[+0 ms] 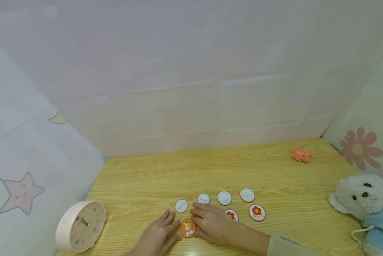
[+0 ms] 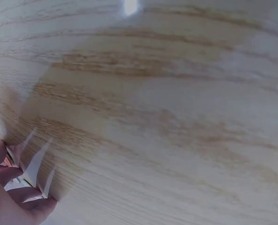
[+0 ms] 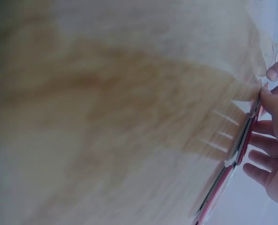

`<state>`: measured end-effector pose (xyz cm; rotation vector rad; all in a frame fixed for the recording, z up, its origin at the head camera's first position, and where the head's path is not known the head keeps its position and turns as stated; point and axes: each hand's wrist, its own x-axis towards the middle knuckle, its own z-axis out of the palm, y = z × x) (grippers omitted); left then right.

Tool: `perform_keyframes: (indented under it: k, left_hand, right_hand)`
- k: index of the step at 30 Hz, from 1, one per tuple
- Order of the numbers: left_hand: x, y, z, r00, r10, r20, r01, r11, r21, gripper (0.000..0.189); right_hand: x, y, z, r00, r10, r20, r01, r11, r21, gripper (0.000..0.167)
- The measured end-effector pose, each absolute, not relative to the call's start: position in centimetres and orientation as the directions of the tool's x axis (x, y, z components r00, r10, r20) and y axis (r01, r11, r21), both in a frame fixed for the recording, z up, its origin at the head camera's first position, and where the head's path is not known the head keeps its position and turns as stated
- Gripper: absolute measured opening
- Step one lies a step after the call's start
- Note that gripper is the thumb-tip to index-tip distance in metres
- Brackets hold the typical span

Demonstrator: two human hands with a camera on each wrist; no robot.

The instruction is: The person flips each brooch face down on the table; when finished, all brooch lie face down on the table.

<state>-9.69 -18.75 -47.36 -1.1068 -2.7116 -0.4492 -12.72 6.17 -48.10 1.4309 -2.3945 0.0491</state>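
An orange pin badge [image 1: 188, 228] with a yellow thumbs-up lies face up on the wooden table [image 1: 153, 177], between my two hands. My left hand [image 1: 157, 235] is at its left edge, fingers extended and spread. On the other side my right hand [image 1: 213, 224] rests low over the table, its thumb and fingers at the badge's right edge. Several round badges lie pin side up in a row behind, including a white-backed one [image 1: 181, 206] and another [image 1: 224, 198]. Two red-flower badges lie face up; one [image 1: 257, 212] is fully visible, the other [image 1: 231, 214] partly hidden by my right hand.
A pale round clock [image 1: 82, 225] stands at the table's left. Toward the far right lies a coral yarn bundle [image 1: 302, 155]. A white plush bear [image 1: 364, 199] in blue sits at the right edge. Light printed cloth [image 1: 191, 89] hangs around the table.
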Motion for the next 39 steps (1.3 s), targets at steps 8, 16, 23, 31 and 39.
perform_keyframes:
  k: [8,16,23,31,39]
  left_hand:
    - [-9.6,-18.5,-47.6,-0.667,0.662,0.341,0.735,0.661,0.153,0.047]
    - [-9.4,-18.1,-47.5,-0.695,0.63,0.348,0.703,0.696,0.144,0.048]
    - [-9.5,-17.9,-47.3,-0.703,0.625,0.339,0.698,0.699,0.159,0.042]
    - [-9.6,-17.9,-47.6,-0.678,0.618,0.398,0.705,0.699,0.117,0.034]
    - [-9.6,-17.9,-47.5,-0.699,0.601,0.387,0.689,0.711,0.14,0.049]
  right_hand:
    - [-12.7,6.1,-48.1,-0.431,-0.85,0.302,-0.857,0.49,0.157,0.046]
    - [-12.7,6.1,-47.9,-0.434,-0.85,0.298,-0.861,0.489,0.14,0.045]
    - [-13.0,6.1,-48.2,-0.418,-0.851,0.318,-0.873,0.473,0.119,0.044]
    - [-13.4,5.7,-48.5,-0.312,-0.864,0.394,-0.889,0.412,0.199,0.028]
    - [-14.1,5.0,-48.3,-0.284,-0.817,0.501,-0.918,0.384,0.105,0.011]
